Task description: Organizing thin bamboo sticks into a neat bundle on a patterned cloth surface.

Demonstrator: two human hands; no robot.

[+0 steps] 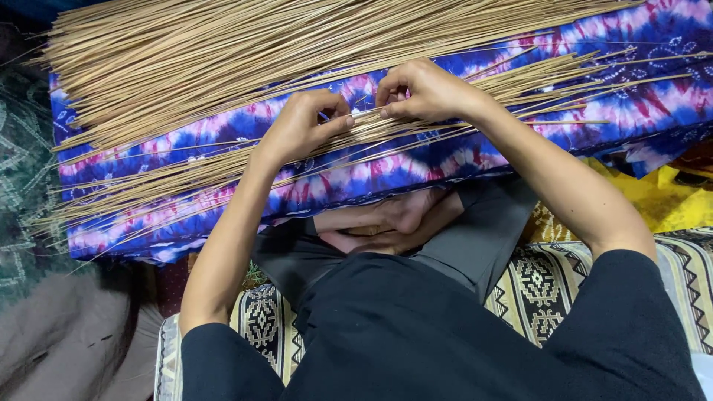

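left hand [301, 126]: pinches thin bamboo sticks [416, 122] | right hand [423, 90]: pinches the same bundle just beside it | sticks lie across the blue-pink tie-dye cushion [646, 104], below the big stick pile [223, 52] | advice: keep fingertips close, sticks flat and parallel, separate few at a time

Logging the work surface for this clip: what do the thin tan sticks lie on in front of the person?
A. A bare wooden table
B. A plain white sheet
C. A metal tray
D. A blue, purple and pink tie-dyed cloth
D: the thin tan sticks are spread over a blue, purple and pink tie-dyed cloth, and the left hand and right hand pinch a few sticks above it.
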